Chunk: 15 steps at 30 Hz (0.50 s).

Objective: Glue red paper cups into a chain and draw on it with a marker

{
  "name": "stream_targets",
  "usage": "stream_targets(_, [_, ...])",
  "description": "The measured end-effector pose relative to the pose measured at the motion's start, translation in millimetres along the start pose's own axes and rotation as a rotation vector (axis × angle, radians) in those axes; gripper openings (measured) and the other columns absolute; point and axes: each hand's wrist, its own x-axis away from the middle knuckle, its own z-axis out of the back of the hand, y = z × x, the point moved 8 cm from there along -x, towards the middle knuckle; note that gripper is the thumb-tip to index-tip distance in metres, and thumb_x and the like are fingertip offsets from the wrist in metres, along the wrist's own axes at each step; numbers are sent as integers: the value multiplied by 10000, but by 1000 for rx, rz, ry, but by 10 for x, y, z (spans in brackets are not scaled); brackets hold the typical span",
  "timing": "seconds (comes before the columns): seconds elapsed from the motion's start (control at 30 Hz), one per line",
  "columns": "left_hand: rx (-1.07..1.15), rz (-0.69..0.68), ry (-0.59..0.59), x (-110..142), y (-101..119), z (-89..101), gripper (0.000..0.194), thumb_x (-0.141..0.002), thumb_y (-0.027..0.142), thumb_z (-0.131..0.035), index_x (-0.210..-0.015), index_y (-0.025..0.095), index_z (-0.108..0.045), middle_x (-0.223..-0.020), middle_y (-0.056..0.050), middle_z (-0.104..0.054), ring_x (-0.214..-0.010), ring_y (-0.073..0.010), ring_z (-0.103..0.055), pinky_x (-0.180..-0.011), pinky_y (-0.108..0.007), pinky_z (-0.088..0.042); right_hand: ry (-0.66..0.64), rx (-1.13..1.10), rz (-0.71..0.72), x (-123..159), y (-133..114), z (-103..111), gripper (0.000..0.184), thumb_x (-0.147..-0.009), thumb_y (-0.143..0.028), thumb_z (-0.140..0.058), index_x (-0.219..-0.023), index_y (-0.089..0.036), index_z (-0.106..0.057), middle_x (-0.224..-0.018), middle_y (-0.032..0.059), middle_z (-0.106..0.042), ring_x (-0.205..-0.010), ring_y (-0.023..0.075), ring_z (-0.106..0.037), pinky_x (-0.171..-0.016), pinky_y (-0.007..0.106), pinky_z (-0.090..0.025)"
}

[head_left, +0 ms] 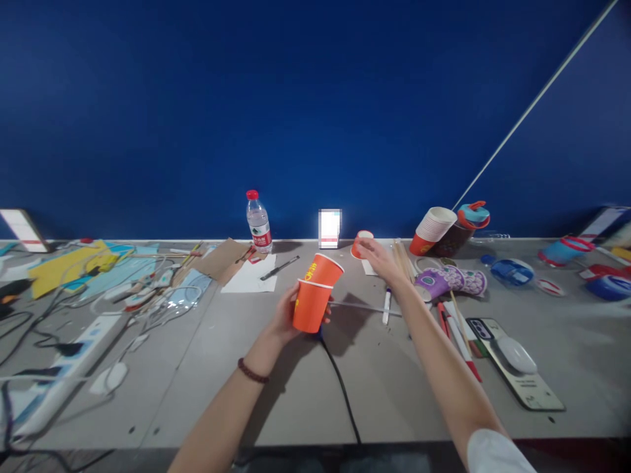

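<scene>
My left hand (282,318) is wrapped round an orange paper cup (310,309), held above the middle of the table. A second orange paper cup (326,268) with yellow lettering leans out from behind its rim; whether it sits inside the first cup I cannot tell. Farther back and to the right, my right hand (380,258) has its fingers on a small orange paper cup (355,247) near the blue wall. White paper lies partly under that hand. A white marker (386,307) lies on the table just below my right wrist.
A water bottle (259,226) stands left of centre, near a pen (280,267) on paper. A lit screen (330,228) leans at the back. To the right are stacked paper cups (434,230), purple cups (451,281) and a phone (535,387). Cables and a power strip (64,381) lie left.
</scene>
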Motion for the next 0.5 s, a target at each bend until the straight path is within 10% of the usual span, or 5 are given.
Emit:
stream_targets(0.27, [103, 6, 70, 3, 23, 125, 528, -842, 492, -516, -1016, 13, -657, -945, -204, -707, -825, -293, -680, -744, -416, -540, 158, 193, -183, -422, 626, 192, 894, -618, -367, -731, -1394, -158, -339, -1339, 193, -516, -1208, 335, -528, -965, 455, -439])
stream_targets(0.5, [36, -32, 105, 3, 46, 138, 549, -817, 549, -557, -1011, 45, -660, -898, -176, -717, -795, -260, -682, -697, -362, -552, 121, 287, -272, -464, 735, 104, 855, -608, -410, -756, -1330, -140, -385, -1214, 202, -609, -1136, 357, -577, -902, 429, -451])
